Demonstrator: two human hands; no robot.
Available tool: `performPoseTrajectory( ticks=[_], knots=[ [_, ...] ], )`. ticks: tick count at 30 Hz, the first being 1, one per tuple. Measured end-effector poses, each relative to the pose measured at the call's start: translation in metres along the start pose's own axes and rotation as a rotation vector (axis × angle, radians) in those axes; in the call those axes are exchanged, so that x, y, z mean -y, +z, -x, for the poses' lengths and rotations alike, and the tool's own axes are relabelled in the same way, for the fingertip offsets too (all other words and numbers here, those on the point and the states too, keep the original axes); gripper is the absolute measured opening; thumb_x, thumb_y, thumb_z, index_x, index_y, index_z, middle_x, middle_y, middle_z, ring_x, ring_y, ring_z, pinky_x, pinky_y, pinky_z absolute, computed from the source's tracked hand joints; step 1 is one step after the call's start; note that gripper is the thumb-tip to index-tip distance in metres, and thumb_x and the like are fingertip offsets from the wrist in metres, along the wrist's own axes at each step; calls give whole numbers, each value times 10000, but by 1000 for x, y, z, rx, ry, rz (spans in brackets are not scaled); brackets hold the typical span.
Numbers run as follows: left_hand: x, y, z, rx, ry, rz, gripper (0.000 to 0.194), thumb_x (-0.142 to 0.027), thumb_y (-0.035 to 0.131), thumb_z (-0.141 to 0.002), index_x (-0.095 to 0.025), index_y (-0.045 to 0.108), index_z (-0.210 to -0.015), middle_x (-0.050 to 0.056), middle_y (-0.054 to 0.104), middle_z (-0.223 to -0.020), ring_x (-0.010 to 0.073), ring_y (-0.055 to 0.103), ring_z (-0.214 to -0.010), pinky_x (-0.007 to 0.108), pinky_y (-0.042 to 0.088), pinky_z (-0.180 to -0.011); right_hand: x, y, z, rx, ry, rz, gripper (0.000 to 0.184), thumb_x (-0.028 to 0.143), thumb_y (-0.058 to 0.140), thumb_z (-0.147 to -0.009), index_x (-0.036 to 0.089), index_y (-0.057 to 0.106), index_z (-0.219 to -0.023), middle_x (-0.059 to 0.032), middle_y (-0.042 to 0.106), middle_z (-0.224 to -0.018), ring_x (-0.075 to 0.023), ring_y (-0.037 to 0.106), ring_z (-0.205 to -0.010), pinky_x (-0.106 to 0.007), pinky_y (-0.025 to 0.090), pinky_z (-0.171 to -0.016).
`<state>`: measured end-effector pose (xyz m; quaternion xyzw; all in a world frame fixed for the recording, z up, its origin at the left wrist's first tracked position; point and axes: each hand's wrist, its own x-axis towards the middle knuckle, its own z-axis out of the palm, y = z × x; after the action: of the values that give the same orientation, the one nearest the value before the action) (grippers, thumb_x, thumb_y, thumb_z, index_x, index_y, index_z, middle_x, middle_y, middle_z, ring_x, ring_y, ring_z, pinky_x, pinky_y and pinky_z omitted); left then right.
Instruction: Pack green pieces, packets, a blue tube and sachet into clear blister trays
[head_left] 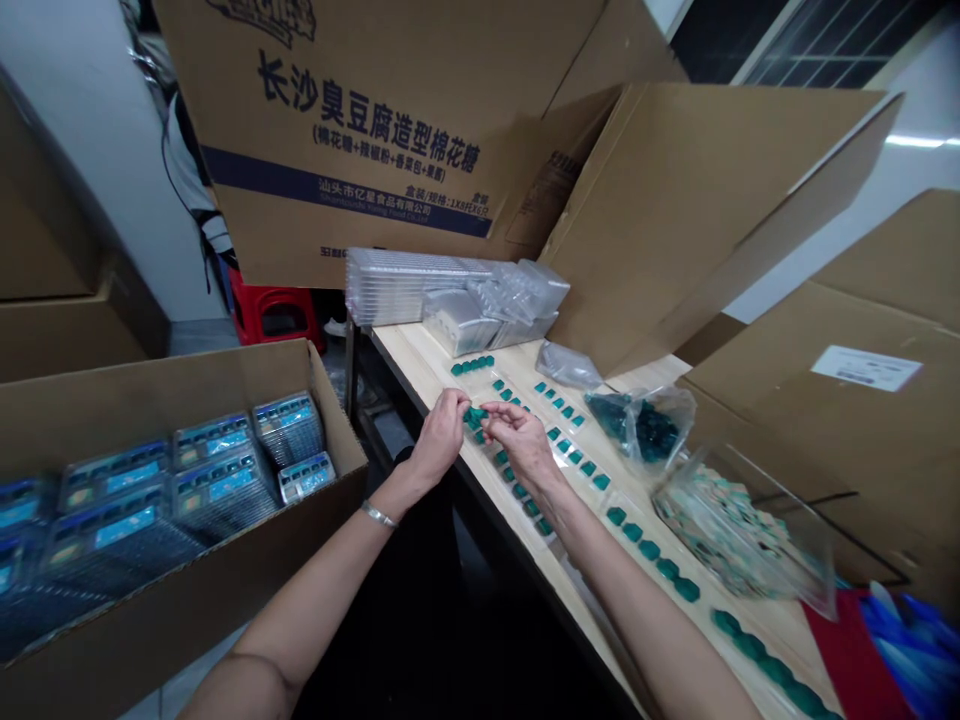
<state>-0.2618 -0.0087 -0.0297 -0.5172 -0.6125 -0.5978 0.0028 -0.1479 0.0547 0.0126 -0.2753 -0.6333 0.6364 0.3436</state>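
Left hand (pixel 442 435) and right hand (pixel 521 440), fingers pinched narrow on small green pieces (pixel 474 418), held low over a clear tray (pixel 581 440) on the worktop (pixel 420 372), keeping the pieces close above it.

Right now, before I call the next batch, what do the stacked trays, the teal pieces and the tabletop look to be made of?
The stacked trays look like thin clear plastic: see-through, glossy, with moulded ridges. The teal pieces look like glossy moulded plastic, judging by their even colour and shine, though they're too small to be sure. The tabletop looks like pale, smooth wood, with faint grain showing.
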Motion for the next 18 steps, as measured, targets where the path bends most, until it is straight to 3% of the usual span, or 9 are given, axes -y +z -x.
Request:
performPoseTrajectory(
  ticks=[8,11,14,18],
  knots=[
    [-2,-5,2,82,-221,273,134,-307,415,-895,-190,465,-854,-6,491,-747,117,476,-651,254,413,-659,3,-11,5,5,44,-4,243,195,711,-585,151,652,-817,45,566,-585,-73,485,-499,-218,388,-505],
    [-1,0,3,145,-354,530,197,-392,454,-868,-196,448,-848,-32,436,-709,91,435,-554,228,411,-559,1,-16,5,-5,12,61,246,211,683,-608,153,638,-843,43,568,-588,-79,491,-503,-228,401,-519],
    [-5,8,3,169,-471,742,237,-432,473,-847,-203,413,-857,-27,444,-770,95,494,-589,236,448,-563,-3,-17,4,-1,-69,184,251,211,646,-621,167,610,-865,58,537,-557,-90,492,-500,-238,416,-540],
    [-13,18,4,106,-526,694,214,-422,421,-869,-210,394,-860,-16,463,-779,116,515,-638,236,444,-560,-8,-7,5,-2,-162,352,239,236,593,-640,184,582,-873,51,512,-582,-110,500,-530,-251,441,-554]
  ],
)
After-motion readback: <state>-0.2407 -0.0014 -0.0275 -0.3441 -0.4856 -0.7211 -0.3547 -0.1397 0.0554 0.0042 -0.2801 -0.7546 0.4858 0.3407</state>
